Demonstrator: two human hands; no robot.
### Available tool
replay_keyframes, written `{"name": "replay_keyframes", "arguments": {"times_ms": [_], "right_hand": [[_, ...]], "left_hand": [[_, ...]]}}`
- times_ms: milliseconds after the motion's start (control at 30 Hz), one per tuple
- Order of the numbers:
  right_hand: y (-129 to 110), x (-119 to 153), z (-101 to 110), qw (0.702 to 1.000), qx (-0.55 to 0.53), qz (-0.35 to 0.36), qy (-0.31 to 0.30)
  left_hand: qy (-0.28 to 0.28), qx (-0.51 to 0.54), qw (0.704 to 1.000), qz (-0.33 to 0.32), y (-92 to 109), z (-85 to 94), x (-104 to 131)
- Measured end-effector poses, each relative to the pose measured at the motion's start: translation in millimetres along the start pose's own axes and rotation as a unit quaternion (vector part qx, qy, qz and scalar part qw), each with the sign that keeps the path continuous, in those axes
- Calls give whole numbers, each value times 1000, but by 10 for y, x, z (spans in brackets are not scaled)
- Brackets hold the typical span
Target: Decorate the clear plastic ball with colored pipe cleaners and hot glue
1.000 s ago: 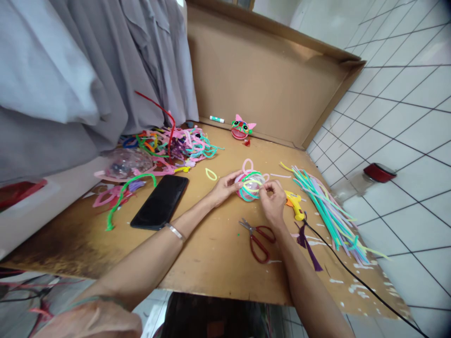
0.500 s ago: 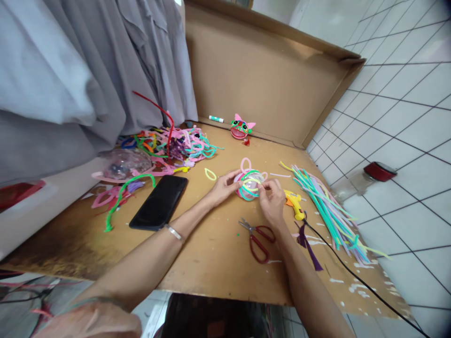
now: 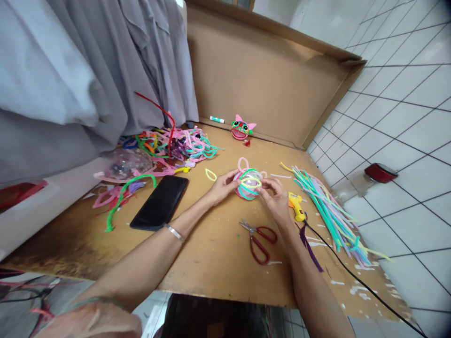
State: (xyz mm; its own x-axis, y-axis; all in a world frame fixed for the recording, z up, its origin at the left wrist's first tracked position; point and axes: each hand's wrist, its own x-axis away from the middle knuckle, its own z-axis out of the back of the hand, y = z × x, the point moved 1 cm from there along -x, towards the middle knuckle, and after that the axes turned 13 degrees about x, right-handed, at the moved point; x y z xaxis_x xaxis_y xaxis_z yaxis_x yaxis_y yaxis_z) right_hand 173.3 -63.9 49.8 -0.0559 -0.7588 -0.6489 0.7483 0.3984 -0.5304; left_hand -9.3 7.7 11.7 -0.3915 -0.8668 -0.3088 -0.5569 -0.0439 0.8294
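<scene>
A clear ball wrapped in pink, teal and green pipe cleaners (image 3: 247,194) is held over the table, with pink loops at its top. My left hand (image 3: 224,188) grips its left side, fingers closed. A pale yellow pipe-cleaner loop (image 3: 251,187), shaped like a pointed oval, lies across the front of the ball. My right hand (image 3: 276,197) pinches the right end of this loop, fingertips close against the ball. Another yellow loop (image 3: 211,175) rests on the table beyond my left hand.
Scissors (image 3: 259,237) lie nearest me, and a yellow glue gun (image 3: 296,206) with a black cord sits right. Further right is a pipe-cleaner bundle (image 3: 324,213). A phone (image 3: 159,203) and a craft pile (image 3: 176,143) are left; a pink-eared figure (image 3: 240,130) and glue stick (image 3: 217,119) stand behind.
The yellow loop now shows as a wider oval on the ball's front. My right hand has shifted slightly right and its fingers have changed position. The ball has turned a little.
</scene>
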Motion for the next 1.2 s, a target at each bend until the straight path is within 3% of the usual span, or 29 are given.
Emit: {"name": "replay_keyframes", "arguments": {"times_ms": [867, 1200], "right_hand": [[-39, 0, 31, 999, -43, -16, 9], [-25, 15, 38, 1000, 2, 21, 10]], "left_hand": [[7, 2, 1000, 9, -6, 16, 5], [6, 4, 1000, 18, 24, -16, 18]]}}
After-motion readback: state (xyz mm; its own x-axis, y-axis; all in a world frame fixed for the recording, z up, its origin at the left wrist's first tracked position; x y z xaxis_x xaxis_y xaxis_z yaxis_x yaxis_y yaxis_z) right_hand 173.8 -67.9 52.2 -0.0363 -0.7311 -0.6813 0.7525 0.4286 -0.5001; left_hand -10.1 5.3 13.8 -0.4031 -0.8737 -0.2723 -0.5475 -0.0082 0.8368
